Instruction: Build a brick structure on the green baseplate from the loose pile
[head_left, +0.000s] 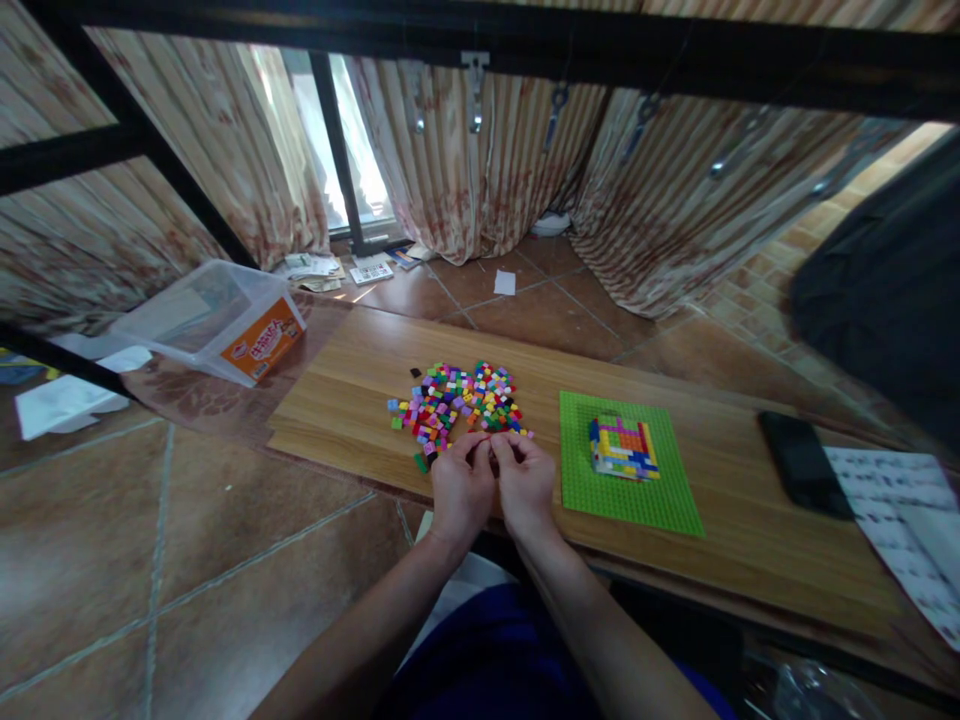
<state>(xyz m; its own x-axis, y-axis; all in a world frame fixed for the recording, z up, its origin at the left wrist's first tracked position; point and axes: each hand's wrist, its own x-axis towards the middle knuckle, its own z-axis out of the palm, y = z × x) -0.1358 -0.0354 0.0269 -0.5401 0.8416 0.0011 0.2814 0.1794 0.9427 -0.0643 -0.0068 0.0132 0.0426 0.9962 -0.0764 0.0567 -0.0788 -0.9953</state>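
Note:
My left hand (463, 483) and my right hand (527, 480) meet at the near edge of the wooden board, fingertips pinched together. Something tiny and reddish may be between them, but the fingers hide it. Just beyond the fingertips spreads a loose pile of small coloured toy bricks (442, 400). To the right of my right hand lies a green studded baseplate (634, 507). On it stands a low, squarish build of multicoloured bricks (624, 448), with yellow, blue, white, red and pink parts.
A clear plastic bin (202, 320) with an orange label stands left of the wooden board (337, 390). At the right are a black phone (802, 462) and a printed sheet (900, 520). A dark metal bar (525, 40) with hanging hooks crosses above; patterned curtains (487, 170) hang behind.

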